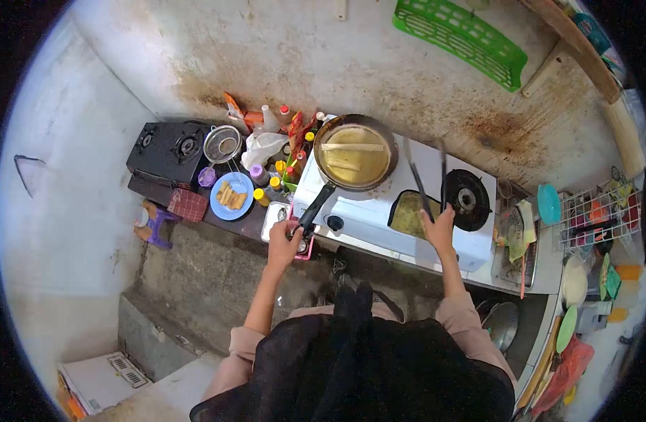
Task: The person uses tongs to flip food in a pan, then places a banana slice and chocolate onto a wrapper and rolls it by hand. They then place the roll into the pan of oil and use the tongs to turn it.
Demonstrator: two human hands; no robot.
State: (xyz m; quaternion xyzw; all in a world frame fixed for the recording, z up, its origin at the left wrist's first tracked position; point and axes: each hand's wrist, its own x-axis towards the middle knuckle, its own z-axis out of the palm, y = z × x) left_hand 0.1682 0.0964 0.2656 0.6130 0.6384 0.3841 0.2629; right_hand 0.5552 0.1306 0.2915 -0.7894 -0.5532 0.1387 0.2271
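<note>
My left hand [285, 240] is closed around the end of the black handle [314, 209] of a frying pan [395, 167]. The pan sits on the white stove, with yellowish oil in it. One long pale roll [352, 147] and a shorter roll [343, 164] lie in the oil. In my right hand [439, 226] are dark tongs [419, 184], their two long arms spread apart and pointing toward the wall. Nothing shows between the tong tips. Below them lies a dark-edged, greenish flat tray [407, 214], partly covered by the tongs and hand.
Left of the stove stand a blue plate [216, 205] with several browned rolls, a strainer [222, 144], bottles and jars [259, 174], and a black two-burner stove [153, 156]. A bare burner [466, 199] is at right. A dish rack [597, 218] stands far right.
</note>
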